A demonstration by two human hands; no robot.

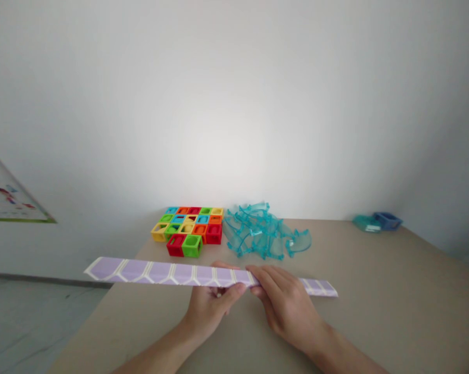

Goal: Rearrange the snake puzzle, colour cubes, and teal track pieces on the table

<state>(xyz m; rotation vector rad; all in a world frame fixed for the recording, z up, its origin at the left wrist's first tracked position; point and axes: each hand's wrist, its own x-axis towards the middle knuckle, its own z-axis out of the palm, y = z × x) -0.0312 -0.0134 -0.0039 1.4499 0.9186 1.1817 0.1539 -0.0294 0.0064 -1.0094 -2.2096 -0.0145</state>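
A long purple strip (156, 271) with white chevron lines stretches across the near part of the beige table (393, 291), its left end reaching past the table's left edge. Both my hands grip it near its middle. My left hand (210, 305) is closed on it from below, thumb on its front. My right hand (283, 302) lies over it with the fingers curled on the strip. Beyond the strip sits a block of colourful open cubes (189, 228) and a heap of clear blue curved track pieces (263, 231).
Two small blue containers (376, 222) stand at the far right of the table by the white wall. A poster (8, 197) hangs on the wall at left. Grey floor shows left of the table.
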